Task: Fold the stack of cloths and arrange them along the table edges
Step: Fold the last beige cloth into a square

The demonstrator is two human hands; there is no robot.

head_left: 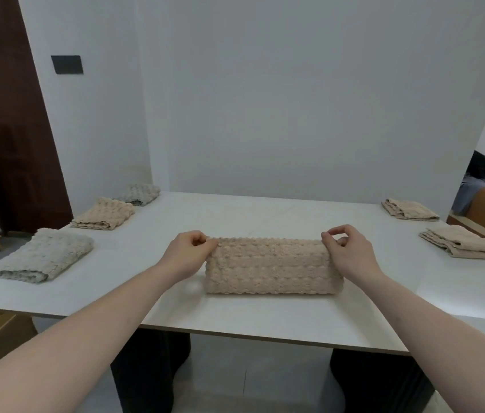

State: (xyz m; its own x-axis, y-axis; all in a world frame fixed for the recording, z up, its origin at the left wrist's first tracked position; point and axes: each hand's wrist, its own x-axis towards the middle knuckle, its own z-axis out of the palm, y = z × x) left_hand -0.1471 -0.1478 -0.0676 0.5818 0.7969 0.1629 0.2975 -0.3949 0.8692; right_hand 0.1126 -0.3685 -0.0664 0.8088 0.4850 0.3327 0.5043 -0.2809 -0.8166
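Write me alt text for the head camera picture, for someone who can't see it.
A person's left hand and right hand pinch the far corners of a folded beige cloth in the middle of a white table. Three folded cloths, grey, beige and grey, line the left edge; two beige ones line the right.

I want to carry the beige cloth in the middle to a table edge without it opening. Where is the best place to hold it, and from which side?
Probably at its two short ends, one hand from each side. The cloth lies as a long folded band across the table; the left hand and right hand already pinch its far corners. A grip through all layers at each end should keep the fold shut.
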